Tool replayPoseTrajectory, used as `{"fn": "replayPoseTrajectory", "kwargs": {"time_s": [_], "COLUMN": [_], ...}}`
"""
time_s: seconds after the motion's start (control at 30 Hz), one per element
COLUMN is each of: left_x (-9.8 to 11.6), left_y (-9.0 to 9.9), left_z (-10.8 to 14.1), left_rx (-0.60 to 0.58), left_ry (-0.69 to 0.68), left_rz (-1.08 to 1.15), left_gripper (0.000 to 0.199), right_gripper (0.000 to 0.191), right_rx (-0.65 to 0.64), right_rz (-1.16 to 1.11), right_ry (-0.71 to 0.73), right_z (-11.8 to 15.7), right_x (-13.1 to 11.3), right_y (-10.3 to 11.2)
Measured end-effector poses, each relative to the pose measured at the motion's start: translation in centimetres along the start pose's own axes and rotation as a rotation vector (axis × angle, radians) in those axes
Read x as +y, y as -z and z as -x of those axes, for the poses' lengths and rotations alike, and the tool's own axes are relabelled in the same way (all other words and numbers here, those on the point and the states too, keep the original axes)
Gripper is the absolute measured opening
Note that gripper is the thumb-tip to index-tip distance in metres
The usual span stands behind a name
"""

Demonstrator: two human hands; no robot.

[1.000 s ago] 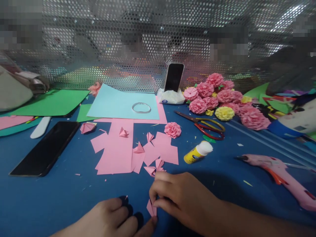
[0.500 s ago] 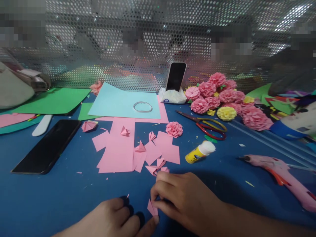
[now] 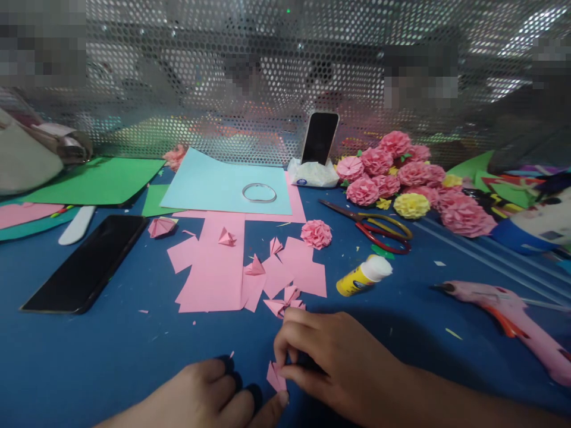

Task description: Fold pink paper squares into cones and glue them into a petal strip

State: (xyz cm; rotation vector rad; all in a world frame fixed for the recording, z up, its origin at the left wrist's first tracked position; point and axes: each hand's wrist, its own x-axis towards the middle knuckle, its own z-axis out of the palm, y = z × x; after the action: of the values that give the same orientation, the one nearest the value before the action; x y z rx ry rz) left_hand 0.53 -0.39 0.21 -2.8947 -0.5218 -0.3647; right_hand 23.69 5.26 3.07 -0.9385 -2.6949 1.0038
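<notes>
A small folded piece of pink paper [image 3: 276, 377] lies on the blue table between my hands. My right hand [image 3: 328, 356] pinches its upper right edge between thumb and fingertips. One fingertip of my left hand [image 3: 218, 395] presses on the paper's lower corner, while its other fingers are curled on the table. Just beyond my right hand lie folded pink pieces [image 3: 285, 302]. Farther off are pink sheets [image 3: 218, 273] with more small folded pieces on and around them. A yellow glue stick [image 3: 363, 276] lies to the right.
Scissors [image 3: 379, 229], a pink glue gun [image 3: 504, 309] and paper flowers [image 3: 397, 166] are on the right. A black phone [image 3: 87, 264] lies left. Behind are light blue paper [image 3: 214, 181], a propped phone [image 3: 320, 138] and a perforated metal screen [image 3: 187, 89].
The view has shifted very slightly. My right fingers have shifted a little at the edge of the folded pink paper; my left hand stays almost the same.
</notes>
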Motion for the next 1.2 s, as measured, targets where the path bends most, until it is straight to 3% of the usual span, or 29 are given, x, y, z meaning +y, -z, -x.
{"fn": "replayPoseTrajectory", "kwargs": {"time_s": [0.13,0.3,0.4,0.63,0.8,1.0,1.2], "left_x": [-0.1,0.2,0.4,0.2,0.1,0.2,0.3], "left_y": [-0.2,-1.0,-1.0,-0.3,-0.3,-0.3,-0.8], "left_z": [-0.3,-0.3,-0.2,0.0,-0.2,-0.3,-0.1], "left_rx": [0.016,0.163,0.104,0.073,0.053,0.013,-0.003], "left_ry": [0.002,0.054,0.039,0.025,0.021,0.003,0.009], "left_rz": [0.003,-0.032,-0.03,-0.028,-0.007,-0.015,0.008], "left_gripper": [0.032,0.046,0.045,0.038,0.031,0.03,0.033], "right_gripper": [0.006,0.004,0.004,0.013,0.021,0.022,0.01], "right_rx": [-0.021,0.001,0.03,0.159,0.169,0.134,-0.033], "right_rz": [-0.028,0.008,0.079,0.511,0.563,0.538,0.563], "right_ry": [-0.03,0.012,0.057,0.384,0.476,0.5,0.505], "right_z": [-0.1,0.1,0.2,0.2,0.5,0.7,0.9], "right_x": [-0.2,-0.3,-0.1,0.4,0.0,-0.2,-1.0], "right_y": [0.2,0.1,-0.3,-1.0,-0.2,0.4,1.6]}}
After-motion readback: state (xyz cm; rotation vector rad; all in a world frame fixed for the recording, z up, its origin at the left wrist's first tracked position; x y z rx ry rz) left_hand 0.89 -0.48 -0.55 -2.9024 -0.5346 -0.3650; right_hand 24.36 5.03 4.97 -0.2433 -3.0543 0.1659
